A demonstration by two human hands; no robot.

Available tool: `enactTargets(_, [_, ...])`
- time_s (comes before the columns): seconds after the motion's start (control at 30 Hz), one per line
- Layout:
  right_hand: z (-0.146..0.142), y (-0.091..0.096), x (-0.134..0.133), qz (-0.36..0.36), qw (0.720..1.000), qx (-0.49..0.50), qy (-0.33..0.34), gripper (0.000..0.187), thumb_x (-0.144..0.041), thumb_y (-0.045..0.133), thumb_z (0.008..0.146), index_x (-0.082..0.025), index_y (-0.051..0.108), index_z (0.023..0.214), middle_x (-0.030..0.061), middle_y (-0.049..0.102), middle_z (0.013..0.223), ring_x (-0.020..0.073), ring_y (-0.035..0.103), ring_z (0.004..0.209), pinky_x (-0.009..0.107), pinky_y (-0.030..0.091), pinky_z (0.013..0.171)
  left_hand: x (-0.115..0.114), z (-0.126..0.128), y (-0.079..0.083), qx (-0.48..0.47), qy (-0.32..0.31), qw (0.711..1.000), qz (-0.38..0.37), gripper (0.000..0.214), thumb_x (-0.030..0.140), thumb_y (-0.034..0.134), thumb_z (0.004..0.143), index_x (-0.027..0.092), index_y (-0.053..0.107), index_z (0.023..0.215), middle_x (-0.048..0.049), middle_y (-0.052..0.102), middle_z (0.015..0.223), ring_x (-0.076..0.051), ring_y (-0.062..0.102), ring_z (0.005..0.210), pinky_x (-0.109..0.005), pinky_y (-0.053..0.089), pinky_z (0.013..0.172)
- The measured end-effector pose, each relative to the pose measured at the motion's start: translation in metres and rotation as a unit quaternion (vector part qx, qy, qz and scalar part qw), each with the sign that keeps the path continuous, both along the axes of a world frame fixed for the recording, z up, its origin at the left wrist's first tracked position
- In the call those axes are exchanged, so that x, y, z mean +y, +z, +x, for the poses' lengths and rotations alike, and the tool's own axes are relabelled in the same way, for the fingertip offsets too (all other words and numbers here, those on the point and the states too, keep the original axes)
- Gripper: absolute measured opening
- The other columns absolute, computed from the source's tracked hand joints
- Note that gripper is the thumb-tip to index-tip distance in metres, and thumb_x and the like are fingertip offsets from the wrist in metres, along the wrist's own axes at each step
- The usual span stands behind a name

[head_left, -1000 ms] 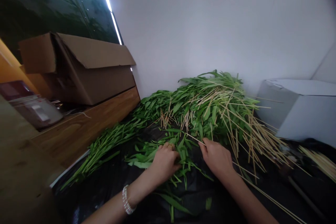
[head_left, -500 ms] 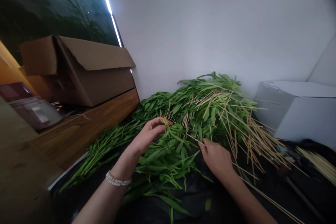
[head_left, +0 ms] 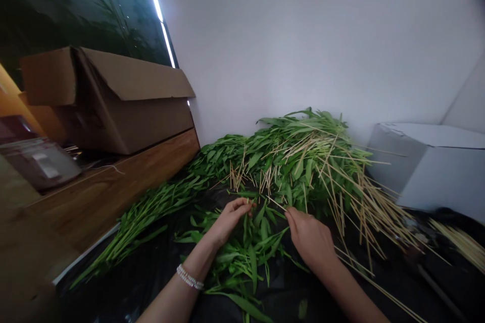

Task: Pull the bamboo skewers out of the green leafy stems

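Note:
My left hand (head_left: 233, 214), with a white beaded bracelet at the wrist, is closed in a pinch on a leafy green stem (head_left: 247, 229), its leaves hanging below the fingertips. Closed round one end of a thin wooden skewer (head_left: 276, 203) is my right hand (head_left: 308, 234); the skewer's tip points up and left, close to my left fingers. Below both hands lie loose green leafy stems (head_left: 238, 260) on black plastic sheeting (head_left: 282, 298). Just beyond is a large heap of greens threaded on skewers (head_left: 299, 156), bare stick ends fanning out to the right.
On a wooden ledge (head_left: 159, 161) at left stands an open cardboard box (head_left: 147, 116), near a grey container (head_left: 41, 164). More long-stemmed greens (head_left: 132, 224) lie along the left. A white box (head_left: 447, 171) and a bundle of bare skewers (head_left: 460, 242) are at right.
My left hand has come down and a little to the right, bringing the leafy stem lower. The right hand has barely moved and still grips the skewer.

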State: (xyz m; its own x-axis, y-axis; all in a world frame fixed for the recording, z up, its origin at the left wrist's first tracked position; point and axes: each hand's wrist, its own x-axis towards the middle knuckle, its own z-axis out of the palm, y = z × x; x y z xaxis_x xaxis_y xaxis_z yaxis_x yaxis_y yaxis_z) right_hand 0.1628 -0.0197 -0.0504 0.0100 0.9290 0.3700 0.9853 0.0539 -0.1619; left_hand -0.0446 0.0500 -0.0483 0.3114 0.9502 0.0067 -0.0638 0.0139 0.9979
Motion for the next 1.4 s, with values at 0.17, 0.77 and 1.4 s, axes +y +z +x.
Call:
enactTargets(0.17, [-0.006,-0.010,0.000,0.051,0.997,-0.009,0.054,0.030,-0.023,0.036,0.096,-0.025,0.053,0.121,0.0005,0.069,0.090,0.0144,0.067,0.078,0.023,0.039,0.058,-0.004,-0.003,0.001,-0.018,-0.013,1.000,-0.021,0.030,0.035,0.069,0.073,0.012,0.073,0.092,-0.0045,0.067,0.073,-0.014,0.060,0.065,-0.023,0.045,0.065])
enactTargets(0.77, [-0.015,-0.013,-0.007,0.105,0.985,-0.058,0.121,0.038,-0.012,0.039,0.089,-0.020,0.058,0.121,0.0022,0.067,0.086,0.0131,0.065,0.070,0.023,0.041,0.056,-0.008,-0.001,0.007,-0.091,0.039,0.995,0.005,0.026,0.031,0.080,0.063,0.014,0.067,0.077,-0.0040,0.068,0.078,-0.012,0.059,0.069,-0.022,0.043,0.070])
enactTargets(1.4, [-0.018,-0.010,-0.011,0.073,0.989,-0.066,0.109,0.040,-0.012,0.040,0.088,-0.021,0.057,0.123,0.0038,0.068,0.091,0.0127,0.066,0.074,0.021,0.044,0.057,-0.011,0.003,0.009,-0.076,0.080,0.993,0.041,0.023,0.031,0.081,0.061,0.015,0.068,0.071,-0.0003,0.066,0.071,-0.009,0.056,0.064,-0.021,0.043,0.067])
